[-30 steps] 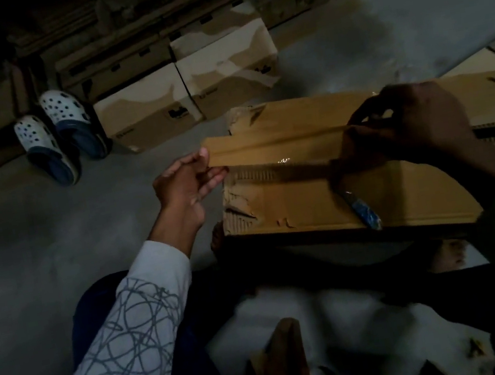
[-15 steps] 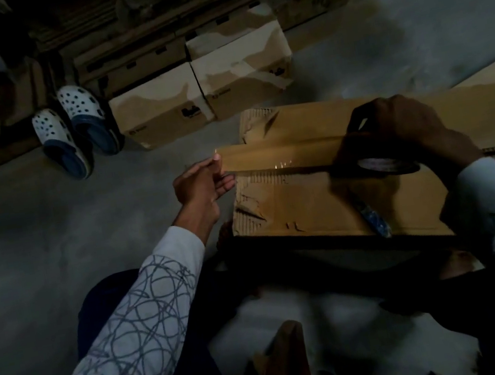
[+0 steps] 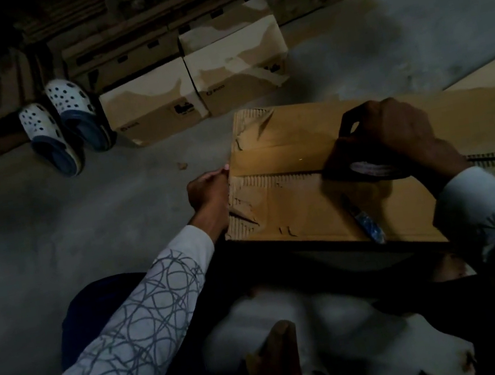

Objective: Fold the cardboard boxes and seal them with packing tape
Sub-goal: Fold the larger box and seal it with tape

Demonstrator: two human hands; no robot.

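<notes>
A cardboard box (image 3: 293, 212) is lying on the floor (image 3: 51, 236), packing tape (image 3: 280, 157) stretching along its top seam. The right hand (image 3: 400, 129) is clasping the tape roll (image 3: 371, 171) on the box; the left hand (image 3: 207, 190) is pinching the tape end at its left edge.

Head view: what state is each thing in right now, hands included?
Box: flaps shut, seam taped only partway.
Tape: stretched from left edge to roll.
Roll: on the seam, gripped.
Left hand: pinches the tape end at the box edge.
Right hand: grips the roll.
Blue tool: lying loose on the box.
Far boxes: closed, on the floor.
Clogs: paired, unworn, on the floor.
</notes>
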